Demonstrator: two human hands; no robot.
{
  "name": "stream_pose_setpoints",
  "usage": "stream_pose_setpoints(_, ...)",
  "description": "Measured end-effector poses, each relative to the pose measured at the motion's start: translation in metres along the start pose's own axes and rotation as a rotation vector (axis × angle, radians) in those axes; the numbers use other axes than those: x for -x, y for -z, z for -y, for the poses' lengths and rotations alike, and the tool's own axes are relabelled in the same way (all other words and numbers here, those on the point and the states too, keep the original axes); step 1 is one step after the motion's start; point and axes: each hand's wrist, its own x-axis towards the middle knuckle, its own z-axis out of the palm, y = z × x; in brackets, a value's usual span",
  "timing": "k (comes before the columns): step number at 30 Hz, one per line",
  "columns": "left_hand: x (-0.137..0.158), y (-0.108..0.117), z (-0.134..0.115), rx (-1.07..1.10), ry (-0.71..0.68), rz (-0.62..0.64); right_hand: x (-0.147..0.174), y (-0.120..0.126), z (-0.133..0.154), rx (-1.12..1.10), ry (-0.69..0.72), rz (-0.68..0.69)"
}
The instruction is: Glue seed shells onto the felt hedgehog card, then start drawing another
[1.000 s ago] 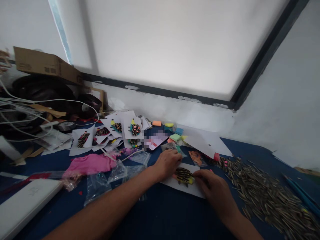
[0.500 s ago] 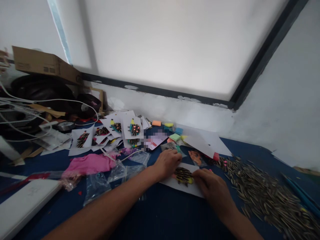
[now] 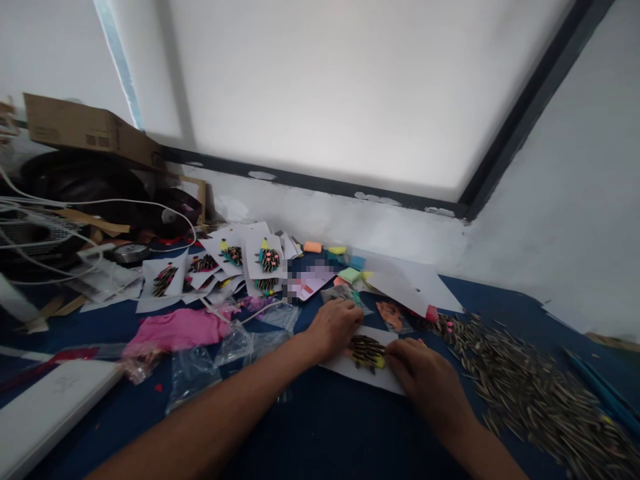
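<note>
A white sheet of paper [image 3: 387,381] lies on the blue tabletop in front of me. On it is a hedgehog figure [image 3: 367,351] of yellow clay covered with striped sunflower seeds. My left hand [image 3: 336,328] is closed at the sheet's far left edge, its fingers bent together and holding the paper. From the right, my right hand [image 3: 429,373] reaches to the figure's yellow end. Its thumb and forefinger are pinched there; whatever sits between the fingertips is hidden.
A large heap of sunflower seeds [image 3: 530,393] spreads at the right. Several finished hedgehog cards [image 3: 269,257] are piled at the back left. Nearer lie pink clay [image 3: 177,329], plastic bags [image 3: 193,377] and a white box [image 3: 55,407]. Coloured clay blocks [image 3: 313,247] and a phone [image 3: 313,283] sit behind.
Hardly anything differs. My right hand has shifted very slightly at the figure's yellow end, while my left hand stays in place on the paper.
</note>
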Motion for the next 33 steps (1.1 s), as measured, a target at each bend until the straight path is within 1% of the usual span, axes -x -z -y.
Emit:
stream_pose_setpoints(4, 0.0, 0.0, 0.0, -0.01, 0.003, -0.001, 0.003, -0.001, -0.002, 0.042, 0.003, -0.089)
stream_pose_setpoints(6, 0.0, 0.0, -0.001, -0.006, 0.002, -0.003, 0.003, -0.003, -0.002, 0.057, 0.04, -0.147)
stream_pose_setpoints(8, 0.0, 0.0, -0.001, 0.001, 0.003, -0.006, 0.003, -0.006, -0.002, 0.08, 0.079, -0.179)
stream_pose_setpoints(11, 0.0, 0.0, -0.001, 0.0, -0.001, -0.01, 0.004, -0.01, -0.002, 0.13, 0.102, -0.178)
stream_pose_setpoints(16, 0.0, 0.001, -0.002, -0.003, -0.007, -0.011, 0.004, -0.011, -0.002, 0.143, 0.09, -0.15)
stream_pose_setpoints(21, 0.0, 0.001, -0.002, -0.022, -0.004, 0.0, 0.004, -0.013, -0.003, 0.141, 0.112, -0.178)
stream_pose_setpoints(25, 0.0, -0.001, 0.0, -0.034, -0.007, -0.015, 0.003, -0.015, -0.005, 0.133, 0.121, -0.202)
stream_pose_setpoints(27, 0.0, -0.003, 0.001, -0.03, -0.014, -0.024, 0.002, -0.01, -0.007, 0.12, 0.096, -0.201)
stream_pose_setpoints(29, -0.001, -0.004, 0.001, -0.023, -0.014, -0.025, 0.0, 0.001, -0.013, 0.099, 0.032, -0.174)
stream_pose_setpoints(31, -0.001, -0.004, 0.002, -0.01, -0.018, -0.025, -0.001, 0.015, -0.022, 0.1, -0.083, -0.079)
stream_pose_setpoints(33, -0.001, -0.003, 0.002, 0.002, -0.024, -0.024, -0.001, 0.03, -0.033, 0.13, -0.229, 0.042)
